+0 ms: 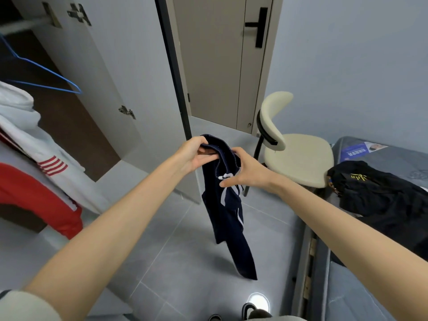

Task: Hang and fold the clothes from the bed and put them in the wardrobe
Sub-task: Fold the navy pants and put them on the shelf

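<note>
You hold the navy garment (228, 218) up in front of you, over the floor (176, 262) between the wardrobe (111, 66) and the bed (393, 156). Your left hand (194, 155) has a closed grip on its top edge, fingers curled over what looks like a waistband. Your right hand (249, 173) pinches the same edge just beside it, with the thumb stretched out near the white drawstring. Both grips are narrow and full of cloth, and the two hands almost touch.

What matters now is how the garment lies. Its long axis runs down and away from your grips, hanging bunched and leaning a little to your right. All its length is below your hands and none lies across them.

The wardrobe opens on your left, so your left hand is the nearer one to it. The blue hanger (46, 75) sits high on that side, well apart from both hands, above a white and red garment (30, 140).

I judge you will need to draw your hands apart along the top edge to open the cloth flat before folding or hanging it. The black clothes (379, 198) wait on the bed at your right, near the chair (298, 156).
</note>
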Available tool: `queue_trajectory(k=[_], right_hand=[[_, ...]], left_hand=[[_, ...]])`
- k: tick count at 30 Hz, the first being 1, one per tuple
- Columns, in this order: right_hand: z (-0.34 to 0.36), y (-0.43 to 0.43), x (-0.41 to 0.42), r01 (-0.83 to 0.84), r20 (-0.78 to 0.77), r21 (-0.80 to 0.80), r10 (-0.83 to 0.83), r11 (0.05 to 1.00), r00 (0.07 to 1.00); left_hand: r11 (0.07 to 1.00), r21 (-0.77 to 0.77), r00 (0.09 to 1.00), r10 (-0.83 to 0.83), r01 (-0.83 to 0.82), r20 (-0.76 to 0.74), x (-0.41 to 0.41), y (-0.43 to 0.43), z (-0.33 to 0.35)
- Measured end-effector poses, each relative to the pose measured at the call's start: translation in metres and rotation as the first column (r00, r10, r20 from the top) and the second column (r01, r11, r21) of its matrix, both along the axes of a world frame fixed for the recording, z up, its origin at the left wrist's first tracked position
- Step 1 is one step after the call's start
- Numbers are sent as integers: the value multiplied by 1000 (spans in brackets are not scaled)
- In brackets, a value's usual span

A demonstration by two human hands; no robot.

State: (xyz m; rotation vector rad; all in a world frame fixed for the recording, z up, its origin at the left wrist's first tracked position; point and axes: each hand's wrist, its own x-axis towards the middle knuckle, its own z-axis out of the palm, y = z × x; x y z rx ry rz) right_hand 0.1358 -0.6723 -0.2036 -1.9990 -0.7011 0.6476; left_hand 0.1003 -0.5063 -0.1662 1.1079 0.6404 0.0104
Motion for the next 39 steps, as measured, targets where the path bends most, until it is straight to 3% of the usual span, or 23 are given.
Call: queue_trajectory(k=[6, 12, 18, 22, 25, 28, 30, 32, 36, 39], right_hand=[[-13, -17, 1, 84, -14, 54, -84, 995, 996], [-2, -31, 15, 200, 187, 63, -209, 978, 960], [-6, -27, -2, 119, 27, 73, -121, 990, 992], [-21, -10, -21, 334, 189, 91, -346, 938, 919], [-29, 1, -24, 495, 184, 177, -523, 851, 832], [-28, 0, -17, 521, 176, 187, -550, 833, 817], [-23, -8, -9, 522, 201, 176, -550, 835, 811], [-13, -18, -1, 508, 193, 187, -539, 841, 820], [17, -32, 11, 437, 35, 270, -462, 858, 886], [40, -37, 16, 389, -92, 307, -380, 869, 920]], left_hand=[[995, 38, 994, -89, 92, -61, 7, -17, -2], [999, 5, 995, -45, 46, -87, 11, -19, 0], [991, -130, 997, -24, 14, -71, 12, -26, 6], [965, -263, 994, -4, -24, -107, 9, -33, 13], [949, -315, 992, -32, -7, -120, 10, -38, 21], [945, -327, 991, -66, 24, -116, 11, -33, 25], [957, -273, 987, -128, 97, -99, 11, -23, 24], [965, -93, 962, -253, 244, -101, 8, -10, 22], [809, 397, 901, -399, 433, -170, 8, 14, 7], [745, 494, 881, -460, 449, -108, 10, 12, -3]])
